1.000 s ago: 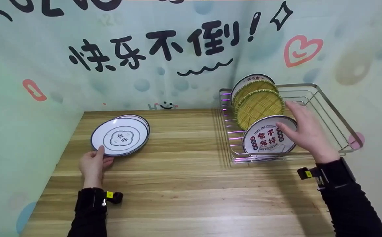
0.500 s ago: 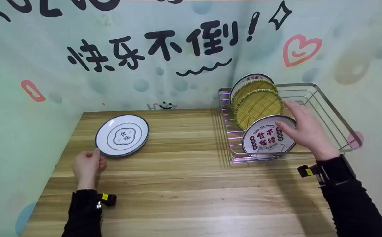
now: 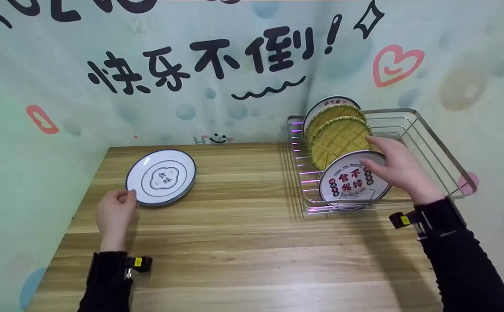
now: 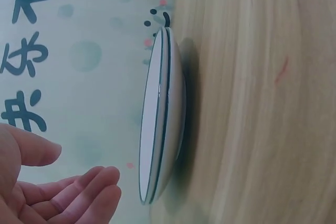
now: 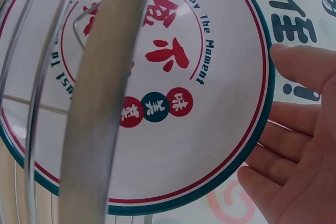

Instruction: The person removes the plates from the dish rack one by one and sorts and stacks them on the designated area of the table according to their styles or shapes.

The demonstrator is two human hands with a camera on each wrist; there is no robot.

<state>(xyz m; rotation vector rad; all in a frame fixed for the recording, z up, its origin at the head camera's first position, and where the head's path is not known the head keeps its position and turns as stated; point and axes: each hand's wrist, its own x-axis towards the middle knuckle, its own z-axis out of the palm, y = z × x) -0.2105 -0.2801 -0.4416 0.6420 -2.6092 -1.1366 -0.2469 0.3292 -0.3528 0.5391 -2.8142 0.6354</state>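
A: On the tabletop, far left, two plates lie stacked; the left hand sits at their near rim, fingers loosely bent, thumb just touching the edge, grip released and grasping nothing.

B: And the right hand?

A: Over at the rack; its fingers curl round the right rim of the printed plate, which stands upright in the front slot; two woven mats stand just behind it, a further plate behind those.

B: How would you handle that plate well?

A: I'd keep the thumb on the face and fingers behind; lift straight up, clear of the wires, before tilting; I reckon dragging sideways could catch the mats.
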